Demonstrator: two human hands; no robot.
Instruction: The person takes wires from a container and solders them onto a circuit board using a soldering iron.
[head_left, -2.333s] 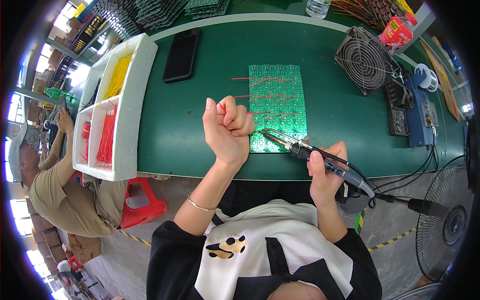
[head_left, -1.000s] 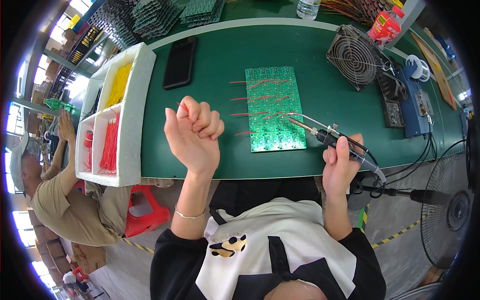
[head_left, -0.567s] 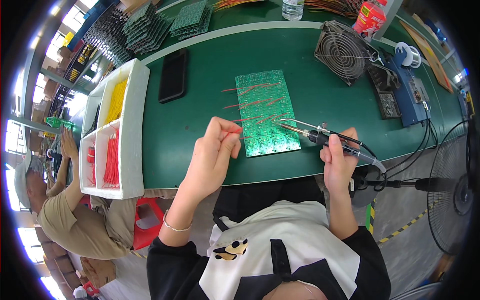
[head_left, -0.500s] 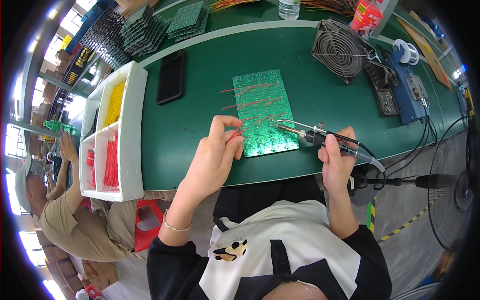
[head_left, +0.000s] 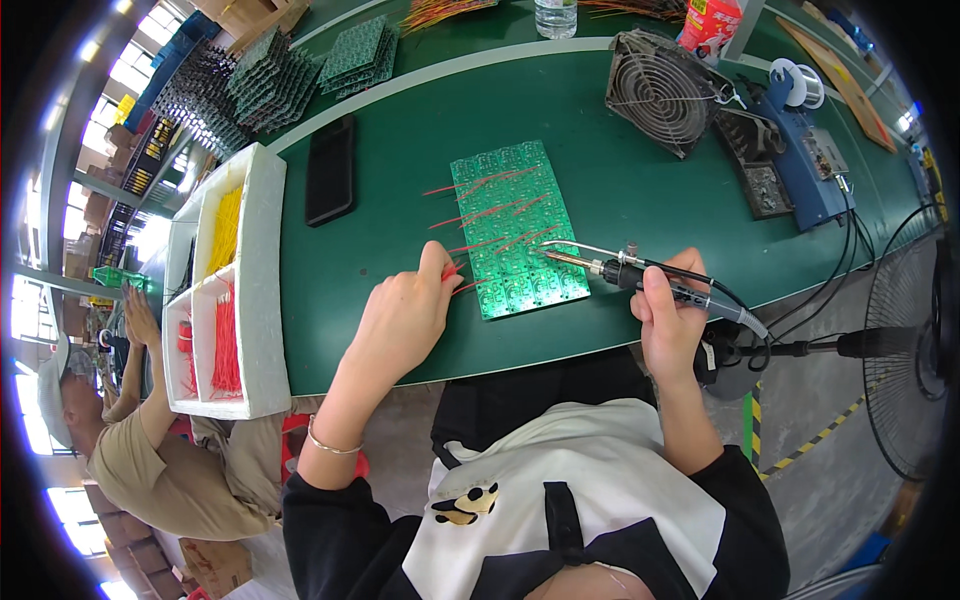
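Observation:
A green panel of small circuit boards (head_left: 517, 292) lies on the bench in front of me. Several thin red wires (head_left: 488, 215) lie across it, some with ends sticking out past its left edge. Just left of the panel, my left hand (head_left: 403, 312) is closed, pinching red wires (head_left: 450, 272) between thumb and fingers. My right hand (head_left: 672, 322) grips a soldering iron (head_left: 622, 274) with a thin metal feed tube fixed along it. The iron's tip points left over the right-hand part of the panel; whether it touches cannot be made out.
At left stands a white foam box (head_left: 266, 345) with yellow wires (head_left: 226, 228) and red wires (head_left: 227, 340); a black phone (head_left: 331, 172) lies beside it. A square fan (head_left: 658, 95), blue soldering station (head_left: 806, 165) and solder spool (head_left: 797, 84) stand at right. A co-worker (head_left: 175, 455) sits left.
My left hand has drawn back left from the panel, uncovering more of its left edge and a red wire there. The iron stays over the panel. The whole view has shifted slightly.

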